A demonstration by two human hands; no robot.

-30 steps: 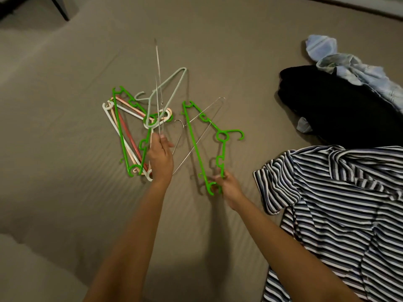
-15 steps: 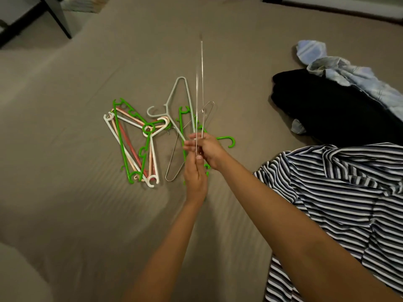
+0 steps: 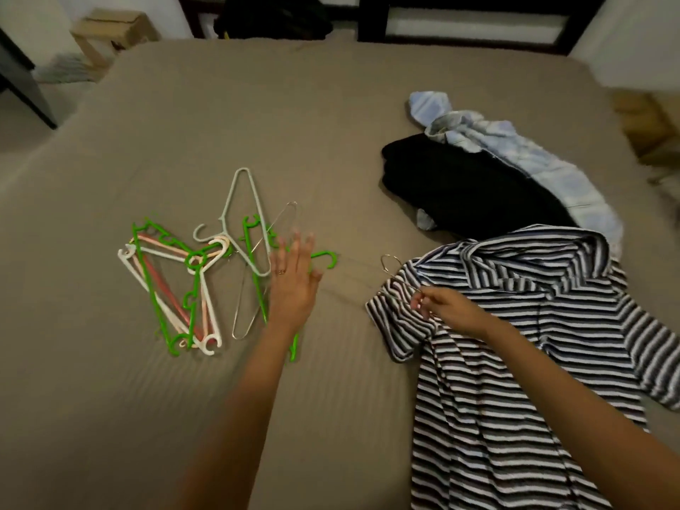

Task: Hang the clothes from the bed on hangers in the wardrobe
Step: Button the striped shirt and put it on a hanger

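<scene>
Left of the spread, empty fingers of the left hand lies the hanger pile, while the right hand pinches a thin wire hanger at the sleeve of the striped shirt, where its hook could snag the knit; the wire's blurred frame is barely traceable, the wardrobe unseen.

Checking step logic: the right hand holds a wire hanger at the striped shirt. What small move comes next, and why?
Probably bring the left hand over to lift the collar of the striped shirt so the wire hanger can slip inside. The right hand pinches that hanger over the sleeve, the shirt lies spread on the bed, and the left hand is open.
</scene>
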